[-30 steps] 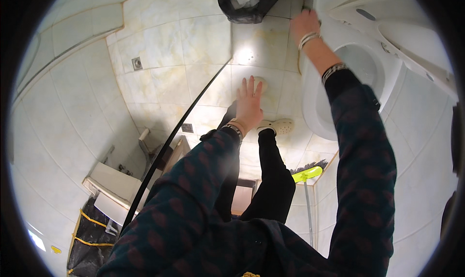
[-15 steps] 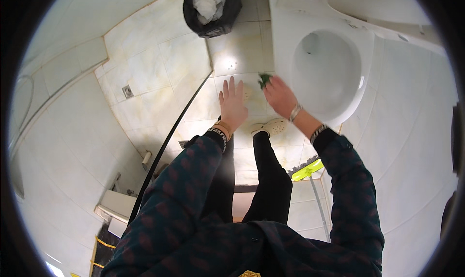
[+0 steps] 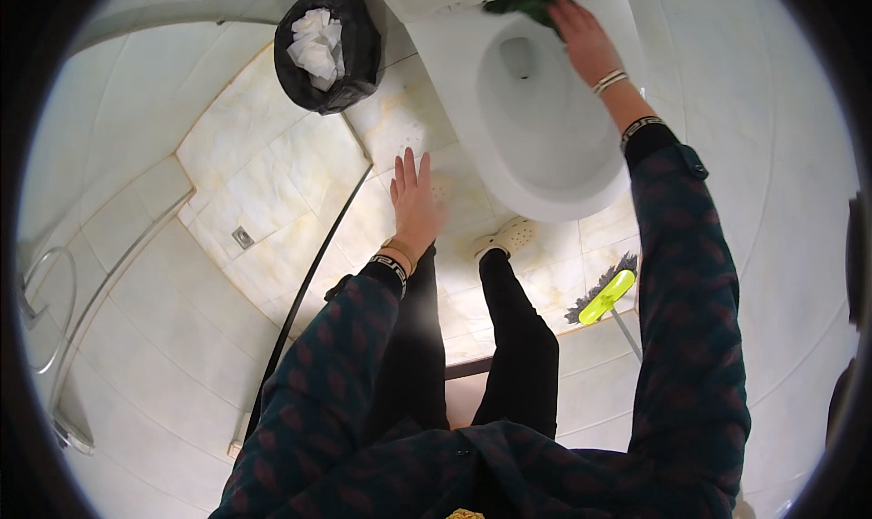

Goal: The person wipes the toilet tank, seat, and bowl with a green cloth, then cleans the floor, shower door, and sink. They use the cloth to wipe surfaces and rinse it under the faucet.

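Observation:
My right hand (image 3: 590, 47) reaches far forward over the white toilet (image 3: 568, 201). Its fingers press on a dark green cloth (image 3: 527, 4), which lies on the back of the toilet rim, by the hinge area. The bowl stands uncovered, and part of the raised seat or lid shows at the top edge of the view. Left of the toilet, my left hand (image 3: 418, 206) hangs in the air above the tiled floor, fingers stretched out and holding nothing.
A bin lined with a black bag (image 3: 354, 65) holds crumpled white paper (image 3: 316, 49) at the far left. A yellow-green broom (image 3: 607, 296) is beside my right forearm. A black-edged partition (image 3: 318, 265) runs along the left, with a floor drain (image 3: 242, 237) beyond it.
My right hand has moved forward with the cloth, from above the floor to the back of the toilet rim. The view has shifted; my left hand remains outstretched.

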Action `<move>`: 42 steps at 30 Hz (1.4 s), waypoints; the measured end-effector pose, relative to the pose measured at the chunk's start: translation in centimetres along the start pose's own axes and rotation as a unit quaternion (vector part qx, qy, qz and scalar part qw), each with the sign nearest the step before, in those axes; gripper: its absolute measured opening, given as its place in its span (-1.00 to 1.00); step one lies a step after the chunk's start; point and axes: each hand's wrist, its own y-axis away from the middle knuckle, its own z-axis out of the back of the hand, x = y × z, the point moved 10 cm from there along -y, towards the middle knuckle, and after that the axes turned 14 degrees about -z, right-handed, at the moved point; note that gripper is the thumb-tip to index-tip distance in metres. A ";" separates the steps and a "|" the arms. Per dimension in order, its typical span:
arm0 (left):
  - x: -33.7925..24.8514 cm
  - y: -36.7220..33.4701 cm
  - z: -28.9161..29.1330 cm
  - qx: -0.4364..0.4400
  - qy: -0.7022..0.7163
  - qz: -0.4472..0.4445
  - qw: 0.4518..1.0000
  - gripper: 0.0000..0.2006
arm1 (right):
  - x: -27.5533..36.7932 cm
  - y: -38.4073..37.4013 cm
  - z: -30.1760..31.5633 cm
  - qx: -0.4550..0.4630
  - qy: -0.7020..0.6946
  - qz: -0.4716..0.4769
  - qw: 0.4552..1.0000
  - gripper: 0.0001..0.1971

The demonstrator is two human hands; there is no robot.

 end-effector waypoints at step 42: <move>-22.0 5.9 7.4 0.033 0.012 -0.216 0.976 -0.17 | 15.6 23.4 15.4 0.017 -0.768 -0.529 0.361 -0.24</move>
